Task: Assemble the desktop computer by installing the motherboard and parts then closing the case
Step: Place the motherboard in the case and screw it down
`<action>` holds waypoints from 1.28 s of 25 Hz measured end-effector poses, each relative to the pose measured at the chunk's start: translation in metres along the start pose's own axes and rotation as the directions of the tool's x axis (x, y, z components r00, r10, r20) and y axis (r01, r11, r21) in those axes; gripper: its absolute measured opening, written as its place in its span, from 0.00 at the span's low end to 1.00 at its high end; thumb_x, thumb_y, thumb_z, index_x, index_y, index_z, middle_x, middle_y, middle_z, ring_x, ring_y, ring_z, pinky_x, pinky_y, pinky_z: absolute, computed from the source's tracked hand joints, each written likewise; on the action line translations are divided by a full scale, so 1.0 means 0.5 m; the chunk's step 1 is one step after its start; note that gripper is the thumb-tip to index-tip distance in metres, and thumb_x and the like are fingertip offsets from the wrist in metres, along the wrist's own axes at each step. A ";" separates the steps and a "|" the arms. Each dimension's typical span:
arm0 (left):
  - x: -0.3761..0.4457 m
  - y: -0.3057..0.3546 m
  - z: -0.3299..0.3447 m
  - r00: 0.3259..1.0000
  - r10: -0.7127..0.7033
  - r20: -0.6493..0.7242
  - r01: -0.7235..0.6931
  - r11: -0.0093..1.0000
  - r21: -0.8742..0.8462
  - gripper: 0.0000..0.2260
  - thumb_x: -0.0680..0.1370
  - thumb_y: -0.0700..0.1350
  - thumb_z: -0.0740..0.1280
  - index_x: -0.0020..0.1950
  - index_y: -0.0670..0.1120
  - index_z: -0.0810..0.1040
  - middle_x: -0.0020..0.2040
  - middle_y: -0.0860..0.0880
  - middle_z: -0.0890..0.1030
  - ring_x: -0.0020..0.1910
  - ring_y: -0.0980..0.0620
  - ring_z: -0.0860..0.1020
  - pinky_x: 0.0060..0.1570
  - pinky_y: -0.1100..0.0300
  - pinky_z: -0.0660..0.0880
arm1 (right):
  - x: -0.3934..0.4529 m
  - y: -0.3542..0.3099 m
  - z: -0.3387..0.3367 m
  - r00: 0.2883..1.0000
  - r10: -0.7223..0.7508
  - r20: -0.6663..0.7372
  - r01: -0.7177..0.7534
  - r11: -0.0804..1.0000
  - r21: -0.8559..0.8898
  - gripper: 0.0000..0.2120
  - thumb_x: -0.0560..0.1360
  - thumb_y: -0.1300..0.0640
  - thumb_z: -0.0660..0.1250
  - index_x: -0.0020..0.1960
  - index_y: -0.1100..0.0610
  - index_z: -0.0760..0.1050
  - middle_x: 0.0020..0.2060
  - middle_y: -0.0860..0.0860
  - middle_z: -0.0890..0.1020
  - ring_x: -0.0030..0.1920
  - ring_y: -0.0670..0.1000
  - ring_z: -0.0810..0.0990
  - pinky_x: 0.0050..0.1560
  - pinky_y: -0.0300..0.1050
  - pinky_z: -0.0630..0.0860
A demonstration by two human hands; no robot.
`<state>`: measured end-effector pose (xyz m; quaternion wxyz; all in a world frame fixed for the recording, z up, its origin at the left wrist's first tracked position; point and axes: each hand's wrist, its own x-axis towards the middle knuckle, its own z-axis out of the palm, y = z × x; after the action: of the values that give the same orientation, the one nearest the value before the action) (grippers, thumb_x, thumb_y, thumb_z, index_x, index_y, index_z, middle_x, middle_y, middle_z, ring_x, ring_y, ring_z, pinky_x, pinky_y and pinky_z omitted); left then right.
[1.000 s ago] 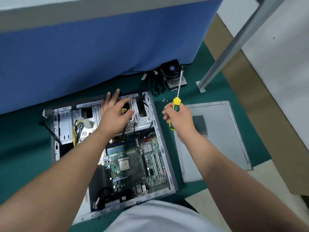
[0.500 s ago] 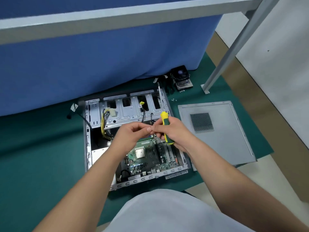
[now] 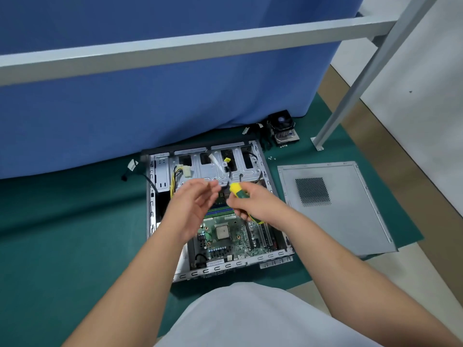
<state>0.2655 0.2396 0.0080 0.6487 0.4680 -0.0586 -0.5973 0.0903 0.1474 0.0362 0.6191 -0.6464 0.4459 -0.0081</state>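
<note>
The open computer case (image 3: 152, 196) lies flat on the green mat, with the green motherboard (image 3: 225, 234) seated inside it. My right hand (image 3: 258, 204) is closed around a yellow-and-green screwdriver (image 3: 238, 190) above the board's upper part. My left hand (image 3: 193, 204) hovers just left of it, fingers apart, palm turned toward the screwdriver; whether it pinches something small I cannot tell. The grey side panel (image 3: 345, 216) lies flat to the right of the case. A CPU cooler fan (image 3: 283, 128) stands behind the case by the blue cloth.
Small screws (image 3: 271, 158) lie on the mat between cooler and panel. A blue cloth (image 3: 150, 108) hangs behind the case. A grey metal rail (image 3: 175, 48) crosses overhead and a slanted leg (image 3: 350, 96) ends in a foot (image 3: 317, 144) at right.
My hands have separated slightly: the left has opened and drawn leftward. The screwdriver has tilted so its shaft no longer shows. The view has pulled back and tipped upward.
</note>
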 end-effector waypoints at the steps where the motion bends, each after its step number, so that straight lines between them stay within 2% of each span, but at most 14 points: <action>1: 0.006 0.011 0.001 0.999 -0.008 -0.041 0.003 0.993 -0.121 0.02 0.82 0.37 0.67 0.54 0.41 0.76 0.60 0.37 0.84 0.59 0.41 0.84 0.53 0.54 0.83 | -0.004 -0.001 -0.003 0.998 0.006 0.057 -0.001 0.996 -0.093 0.07 0.78 0.56 0.69 0.55 0.53 0.75 0.33 0.48 0.82 0.31 0.46 0.77 0.33 0.41 0.74; 4: 0.017 0.029 0.006 0.990 -0.055 -0.128 0.002 0.925 -0.380 0.06 0.82 0.37 0.65 0.58 0.38 0.75 0.59 0.38 0.84 0.58 0.39 0.84 0.53 0.45 0.83 | -0.013 -0.005 -0.019 0.988 0.013 0.151 0.025 0.969 -0.247 0.10 0.77 0.58 0.70 0.56 0.49 0.75 0.33 0.48 0.82 0.30 0.46 0.77 0.35 0.44 0.75; 6: 0.016 0.028 0.007 0.985 -0.077 -0.153 0.006 0.909 -0.417 0.08 0.82 0.37 0.65 0.60 0.37 0.74 0.58 0.38 0.85 0.56 0.40 0.85 0.50 0.45 0.84 | -0.016 -0.008 -0.038 0.989 -0.012 0.147 0.044 0.974 -0.222 0.13 0.76 0.58 0.73 0.59 0.47 0.78 0.41 0.51 0.85 0.34 0.47 0.80 0.38 0.45 0.77; 7: 0.014 0.025 0.005 0.983 -0.081 -0.166 0.004 0.908 -0.420 0.10 0.82 0.37 0.64 0.63 0.37 0.74 0.57 0.38 0.85 0.56 0.40 0.85 0.49 0.46 0.84 | -0.018 -0.008 -0.050 0.991 -0.035 0.132 0.053 0.989 -0.138 0.15 0.76 0.59 0.74 0.60 0.48 0.79 0.47 0.51 0.85 0.36 0.47 0.82 0.39 0.43 0.78; 9: 0.010 0.020 -0.002 0.977 -0.085 -0.197 -0.009 0.901 -0.433 0.15 0.82 0.37 0.64 0.68 0.37 0.71 0.57 0.38 0.85 0.56 0.41 0.85 0.48 0.47 0.84 | -0.022 -0.007 -0.073 0.996 -0.080 0.042 0.072 0.985 0.159 0.17 0.75 0.64 0.75 0.62 0.53 0.79 0.56 0.55 0.82 0.41 0.49 0.85 0.43 0.40 0.80; 11: 0.005 0.014 -0.009 0.975 -0.084 -0.208 -0.024 0.884 -0.466 0.17 0.82 0.36 0.62 0.71 0.38 0.69 0.58 0.37 0.85 0.56 0.40 0.85 0.48 0.47 0.84 | -0.025 -0.003 -0.087 0.991 -0.072 -0.113 0.117 0.875 0.469 0.16 0.75 0.69 0.72 0.61 0.59 0.79 0.58 0.62 0.81 0.46 0.56 0.87 0.46 0.40 0.83; 13: 0.001 0.009 -0.009 0.977 -0.082 -0.195 -0.029 0.862 -0.505 0.18 0.82 0.35 0.61 0.72 0.37 0.68 0.59 0.36 0.84 0.57 0.38 0.84 0.48 0.47 0.84 | -0.024 0.004 -0.088 0.968 -0.032 -0.248 0.178 0.785 0.593 0.14 0.76 0.70 0.70 0.61 0.62 0.77 0.55 0.65 0.82 0.48 0.60 0.87 0.46 0.40 0.83; 17: -0.002 0.004 -0.002 0.981 -0.076 -0.180 -0.037 0.835 -0.549 0.17 0.82 0.34 0.60 0.71 0.36 0.68 0.59 0.35 0.84 0.57 0.37 0.84 0.48 0.46 0.84 | -0.023 0.011 -0.071 0.949 -0.034 -0.314 0.229 0.760 0.608 0.13 0.78 0.68 0.69 0.62 0.63 0.75 0.53 0.65 0.82 0.48 0.59 0.87 0.47 0.41 0.83; 25: -0.005 0.008 0.000 0.981 -0.081 -0.175 -0.028 0.840 -0.542 0.14 0.82 0.33 0.61 0.68 0.33 0.71 0.59 0.34 0.83 0.57 0.37 0.84 0.49 0.47 0.84 | -0.026 0.012 -0.062 0.944 -0.040 -0.327 0.244 0.753 0.612 0.13 0.79 0.67 0.69 0.63 0.62 0.75 0.57 0.67 0.81 0.49 0.59 0.87 0.48 0.40 0.83; 32: -0.005 0.001 -0.003 0.979 -0.089 -0.184 -0.025 0.843 -0.538 0.13 0.83 0.34 0.63 0.68 0.35 0.73 0.59 0.36 0.84 0.58 0.39 0.84 0.53 0.46 0.83 | -0.023 0.015 -0.054 0.936 -0.081 -0.344 0.281 0.758 0.588 0.12 0.78 0.65 0.71 0.61 0.61 0.76 0.54 0.64 0.83 0.50 0.60 0.87 0.49 0.40 0.83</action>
<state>0.2663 0.2423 0.0086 0.7461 0.3265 0.1847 -0.5501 0.0641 0.1341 0.0429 0.7208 -0.4341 0.4399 -0.3139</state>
